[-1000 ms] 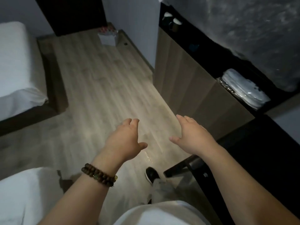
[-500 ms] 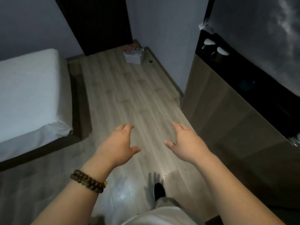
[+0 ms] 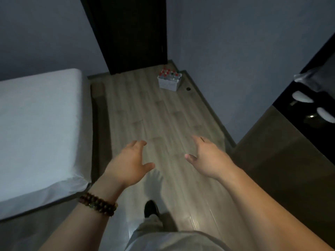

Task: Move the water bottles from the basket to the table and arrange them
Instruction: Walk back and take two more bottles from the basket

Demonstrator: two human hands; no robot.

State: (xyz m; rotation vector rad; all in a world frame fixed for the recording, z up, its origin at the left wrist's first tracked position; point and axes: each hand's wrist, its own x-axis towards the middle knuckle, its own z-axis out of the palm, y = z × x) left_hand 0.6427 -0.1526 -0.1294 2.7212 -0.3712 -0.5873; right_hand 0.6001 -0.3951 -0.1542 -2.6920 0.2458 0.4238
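Both empty hands, left hand (image 3: 129,164) and right hand (image 3: 208,158), reach forward with fingers spread. The white basket (image 3: 169,83) of red-capped clear water bottles (image 3: 167,74) sits far across the wooden floor (image 3: 154,115); best to walk close and crouch before grasping.

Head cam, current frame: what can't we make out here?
1. Bottles in the basket, head view: far away and tiny, so their count and labels are unreadable. The basket wall hides their lower parts.
2. Table, head view: not in frame.
3. Pale items on the dark shelf, head view: dim and partly cut off by the right edge, so they can't be identified.
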